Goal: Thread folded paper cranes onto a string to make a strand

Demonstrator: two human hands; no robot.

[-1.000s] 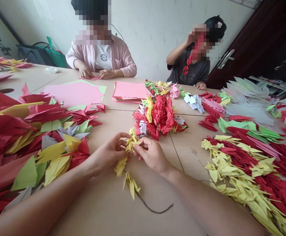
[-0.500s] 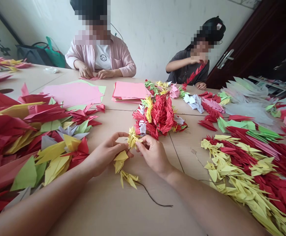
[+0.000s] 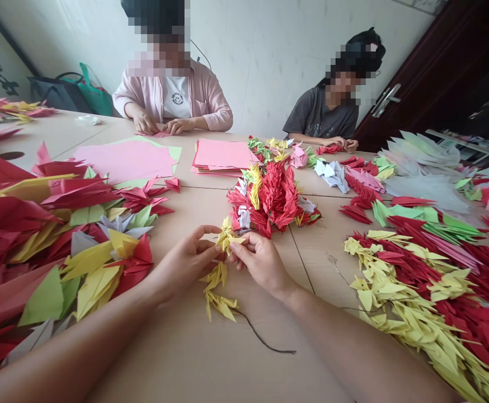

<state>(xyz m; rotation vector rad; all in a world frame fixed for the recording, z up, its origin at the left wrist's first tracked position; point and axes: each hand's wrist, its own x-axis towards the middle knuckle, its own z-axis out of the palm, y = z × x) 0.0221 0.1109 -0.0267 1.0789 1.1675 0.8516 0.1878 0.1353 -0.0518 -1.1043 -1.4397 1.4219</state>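
Our left hand [image 3: 186, 263] and right hand [image 3: 263, 263] both pinch one yellow crane [image 3: 227, 238]; strung cranes [image 3: 218, 294] and thread [image 3: 265, 342] trail toward five o'clock.

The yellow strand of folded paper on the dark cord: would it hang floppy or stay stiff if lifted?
Probably floppy: the yellow strand droops from the left hand to the table, and its dark cord lies curved. It is likely very light, being thin folded paper. Its points may crush easily if squeezed.
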